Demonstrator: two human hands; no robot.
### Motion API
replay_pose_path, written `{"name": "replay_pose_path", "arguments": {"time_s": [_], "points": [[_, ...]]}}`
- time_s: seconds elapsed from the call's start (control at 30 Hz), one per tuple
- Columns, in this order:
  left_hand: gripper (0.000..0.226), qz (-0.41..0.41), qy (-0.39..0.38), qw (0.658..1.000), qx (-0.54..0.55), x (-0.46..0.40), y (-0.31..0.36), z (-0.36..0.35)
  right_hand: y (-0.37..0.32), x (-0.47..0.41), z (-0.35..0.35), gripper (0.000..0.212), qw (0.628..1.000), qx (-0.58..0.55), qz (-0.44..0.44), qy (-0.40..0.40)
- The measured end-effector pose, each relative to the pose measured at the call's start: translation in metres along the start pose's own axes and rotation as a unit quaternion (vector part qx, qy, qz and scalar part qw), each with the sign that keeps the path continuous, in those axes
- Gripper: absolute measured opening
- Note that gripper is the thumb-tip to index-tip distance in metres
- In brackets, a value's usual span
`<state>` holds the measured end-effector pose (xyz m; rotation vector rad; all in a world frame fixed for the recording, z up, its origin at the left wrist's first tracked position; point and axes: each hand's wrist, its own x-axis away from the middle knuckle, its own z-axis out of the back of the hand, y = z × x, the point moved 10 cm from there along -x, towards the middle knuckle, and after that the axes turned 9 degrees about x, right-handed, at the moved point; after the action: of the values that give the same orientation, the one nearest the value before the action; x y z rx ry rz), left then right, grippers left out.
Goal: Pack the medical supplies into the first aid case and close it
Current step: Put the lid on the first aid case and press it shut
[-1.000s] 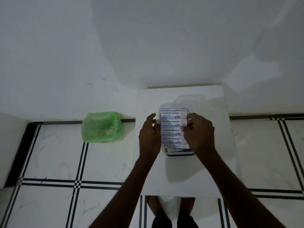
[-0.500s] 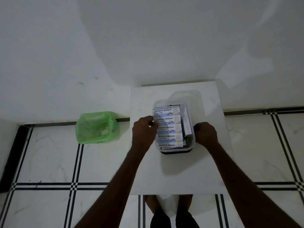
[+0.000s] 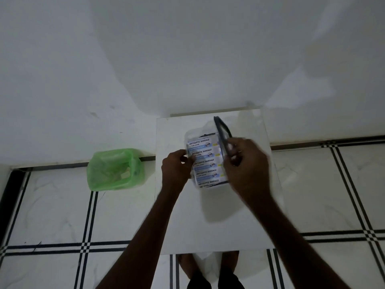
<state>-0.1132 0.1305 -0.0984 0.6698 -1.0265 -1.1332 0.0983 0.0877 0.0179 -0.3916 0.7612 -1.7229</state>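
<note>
Right hand (image 3: 245,163) was blurred with motion over the right side of the clear first aid case (image 3: 205,161), fingers curled around the dark-rimmed lid (image 3: 223,132). That lid stood tilted up on edge, its far end rising above the case's back right corner, its near end lost inside the grip. Left hand (image 3: 177,170) was pressed to the case's left wall, thumb and fingertips closed on the near-left edge by the bandage strips. Inside, a stack of antiseptic bandage packets (image 3: 205,161) lay face up, filling the case between both hands. All of it sat toward the back of a small white table (image 3: 208,215). Off to the left on the tiled floor (image 3: 52,215) sat a bin with a green bag liner (image 3: 114,170), well apart from the table.
</note>
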Motion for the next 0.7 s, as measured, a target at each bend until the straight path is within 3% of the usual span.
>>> {"name": "replay_pose_path", "arguments": {"time_s": [0.17, 0.27, 0.37, 0.43, 0.5, 0.57, 0.7], "points": [[0.029, 0.065, -0.040, 0.985, 0.153, 0.003, -0.013, 0.003, -0.036, 0.037, -0.089, 0.037, 0.990, 0.086, 0.080, -0.074], [0.030, 0.105, -0.038, 0.971, 0.211, 0.007, -0.023, 0.011, -0.035, 0.037, -0.103, 0.032, 0.988, 0.074, 0.085, -0.108], [0.027, 0.078, -0.031, 0.978, 0.193, 0.006, -0.018, 0.009, -0.021, 0.022, -0.060, 0.021, 0.996, 0.048, 0.068, -0.004], [0.032, 0.039, -0.016, 0.989, 0.144, 0.006, -0.009, 0.007, 0.010, 0.010, -0.034, 0.026, 0.995, 0.090, 0.006, 0.042], [0.036, 0.009, 0.012, 0.994, 0.104, 0.005, -0.001, 0.007, 0.045, -0.002, -0.036, 0.036, 0.989, 0.140, -0.055, -0.003], [0.037, 0.001, 0.035, 0.996, 0.087, 0.003, 0.003, 0.009, 0.063, -0.008, -0.051, 0.030, 0.985, 0.143, -0.065, -0.076], [0.030, 0.015, 0.053, 0.997, 0.062, -0.003, 0.004, 0.011, 0.077, -0.014, -0.057, 0.027, 0.987, 0.096, -0.076, -0.107]]}}
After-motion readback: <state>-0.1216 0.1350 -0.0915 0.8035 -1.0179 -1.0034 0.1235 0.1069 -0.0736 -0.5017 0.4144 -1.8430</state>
